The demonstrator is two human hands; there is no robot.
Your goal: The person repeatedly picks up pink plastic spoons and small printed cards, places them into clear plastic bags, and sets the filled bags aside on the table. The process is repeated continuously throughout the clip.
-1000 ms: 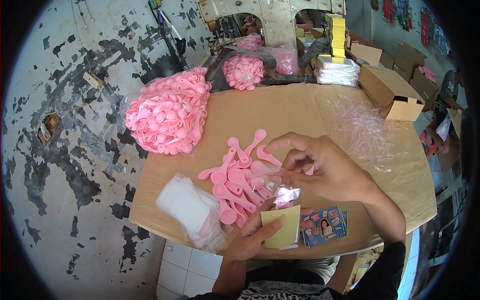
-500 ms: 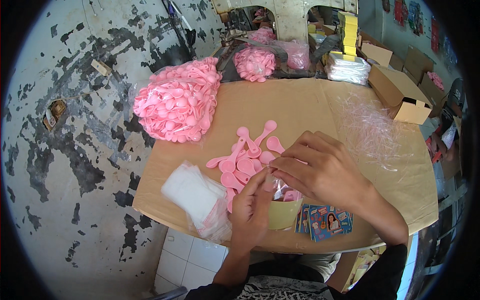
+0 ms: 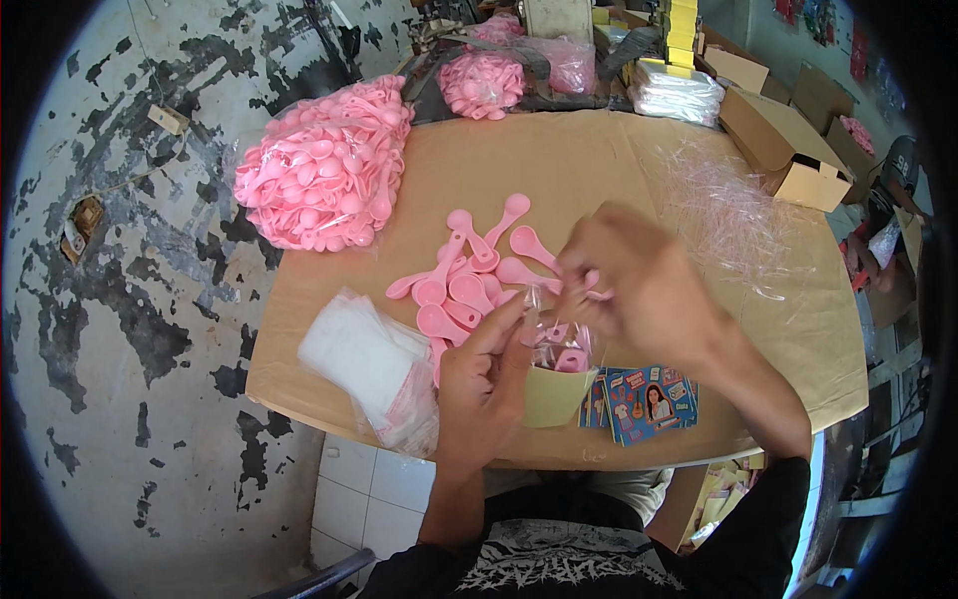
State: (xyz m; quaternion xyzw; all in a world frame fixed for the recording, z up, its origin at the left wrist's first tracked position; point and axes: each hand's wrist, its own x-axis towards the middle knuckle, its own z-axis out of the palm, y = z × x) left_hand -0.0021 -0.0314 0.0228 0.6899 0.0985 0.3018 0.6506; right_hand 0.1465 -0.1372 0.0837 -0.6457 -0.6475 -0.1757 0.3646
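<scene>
My left hand [image 3: 484,384] is closed, its thumb and fingers pinching a small clear plastic bag [image 3: 536,301]. The bag sits just above a pale yellow-green tub [image 3: 556,401], where pink pieces [image 3: 571,359] show at the rim. To the right of the bag my right hand [image 3: 644,285] is raised. Motion smears its curled fingers, so I cannot make out whether they hold anything. Several pink measuring spoons [image 3: 469,290] lie loose in a pile beyond my left hand. Left of that hand lies a stack of flat clear bags [image 3: 364,349].
Printed blue cards [image 3: 654,404] lie right of the tub. A big bag of pink spoons [image 3: 324,165] stands at the table's far left. Thin clear plastic strips [image 3: 723,215] are heaped at the right, near a cardboard box [image 3: 783,150]. A peeling wall [image 3: 120,329] borders the left.
My right hand has pulled away from my left, up and to the right. My left hand keeps its pinch on the bag. The whole view has shifted slightly.
</scene>
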